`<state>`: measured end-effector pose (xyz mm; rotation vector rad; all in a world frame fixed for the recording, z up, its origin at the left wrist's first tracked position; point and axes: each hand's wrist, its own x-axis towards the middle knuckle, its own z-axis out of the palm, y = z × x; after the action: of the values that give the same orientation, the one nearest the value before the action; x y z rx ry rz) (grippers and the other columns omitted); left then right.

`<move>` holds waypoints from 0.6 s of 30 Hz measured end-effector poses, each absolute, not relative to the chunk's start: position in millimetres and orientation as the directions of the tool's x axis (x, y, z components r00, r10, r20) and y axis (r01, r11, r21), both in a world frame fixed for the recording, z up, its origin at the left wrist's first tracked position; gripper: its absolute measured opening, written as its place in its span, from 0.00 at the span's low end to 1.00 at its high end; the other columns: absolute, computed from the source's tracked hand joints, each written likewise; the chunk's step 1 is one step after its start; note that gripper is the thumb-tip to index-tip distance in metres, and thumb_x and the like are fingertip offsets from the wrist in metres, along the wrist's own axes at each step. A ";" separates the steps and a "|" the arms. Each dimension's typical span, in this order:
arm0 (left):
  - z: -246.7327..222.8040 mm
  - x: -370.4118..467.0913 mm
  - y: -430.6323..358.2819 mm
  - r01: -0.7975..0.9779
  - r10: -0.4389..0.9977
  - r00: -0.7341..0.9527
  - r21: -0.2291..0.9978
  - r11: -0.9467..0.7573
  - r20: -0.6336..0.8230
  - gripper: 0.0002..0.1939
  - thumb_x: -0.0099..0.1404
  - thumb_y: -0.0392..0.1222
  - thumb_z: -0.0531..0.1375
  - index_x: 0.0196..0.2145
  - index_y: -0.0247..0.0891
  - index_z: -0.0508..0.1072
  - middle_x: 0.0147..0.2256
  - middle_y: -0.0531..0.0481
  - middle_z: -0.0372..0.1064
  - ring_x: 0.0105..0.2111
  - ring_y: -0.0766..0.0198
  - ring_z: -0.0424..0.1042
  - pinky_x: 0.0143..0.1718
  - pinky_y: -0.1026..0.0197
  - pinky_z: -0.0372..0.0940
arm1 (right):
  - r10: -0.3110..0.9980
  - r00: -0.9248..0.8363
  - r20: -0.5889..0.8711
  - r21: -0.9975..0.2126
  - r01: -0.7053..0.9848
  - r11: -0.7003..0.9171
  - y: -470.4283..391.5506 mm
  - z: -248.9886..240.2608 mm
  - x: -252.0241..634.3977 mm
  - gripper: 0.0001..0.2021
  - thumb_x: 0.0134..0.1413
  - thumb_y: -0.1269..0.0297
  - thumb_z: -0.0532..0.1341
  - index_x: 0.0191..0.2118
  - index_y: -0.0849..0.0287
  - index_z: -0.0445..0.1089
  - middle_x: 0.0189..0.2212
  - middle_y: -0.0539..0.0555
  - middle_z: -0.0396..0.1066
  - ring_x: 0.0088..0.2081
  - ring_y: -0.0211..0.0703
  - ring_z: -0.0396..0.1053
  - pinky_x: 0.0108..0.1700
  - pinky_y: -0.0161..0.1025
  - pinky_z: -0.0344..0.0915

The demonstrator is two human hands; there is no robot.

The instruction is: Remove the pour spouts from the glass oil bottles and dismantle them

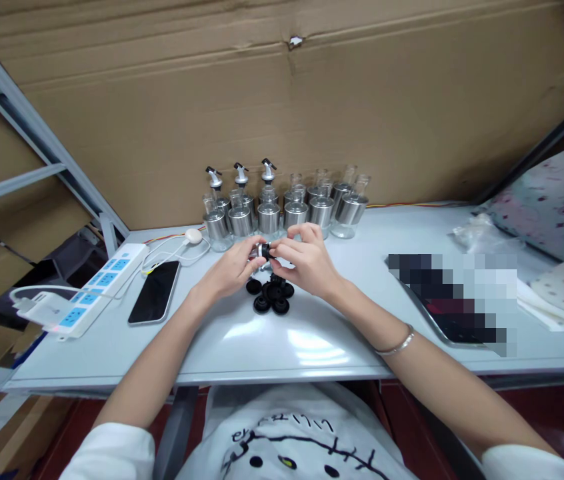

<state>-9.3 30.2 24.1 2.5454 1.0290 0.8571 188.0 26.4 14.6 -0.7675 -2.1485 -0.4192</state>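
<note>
Between both hands, above the table, is a silver and black bottle pourer [263,251]. My left hand [235,268] is closed round its silver end, and the fingers of my right hand [307,261] pinch the black end. Just below them several round black stopper pieces [273,293] lie in a small pile. Behind the hands stand glass bottles with steel sleeves [269,217], in two rows. Three in the back row carry silver pourers with black flip lids [268,170]; the other necks are bare. My fingers partly hide the pourer.
On the left lie a black phone [155,292] and a white power strip [105,287] with cables. To the right rest a tablet-like device [429,307], partly pixelated, and a clear plastic bag [485,230]. A cardboard wall [162,120] rises behind the table [362,360].
</note>
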 end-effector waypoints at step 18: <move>-8.4 -28.7 60.9 0.716 0.798 0.416 0.384 -0.583 0.437 0.18 0.68 0.46 0.50 0.52 0.36 0.60 0.47 0.43 0.65 0.48 0.57 0.64 0.53 0.51 0.55 | 0.473 -0.335 0.815 -0.189 0.618 0.763 30.5 20.3 206.4 0.04 0.57 0.67 0.57 0.38 0.55 0.68 0.35 0.55 0.73 0.39 0.50 0.63 0.41 0.48 0.61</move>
<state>-28.7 60.9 -8.4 2.5248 1.3591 0.8954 206.4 30.5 20.3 -0.8226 -1.9941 -0.1896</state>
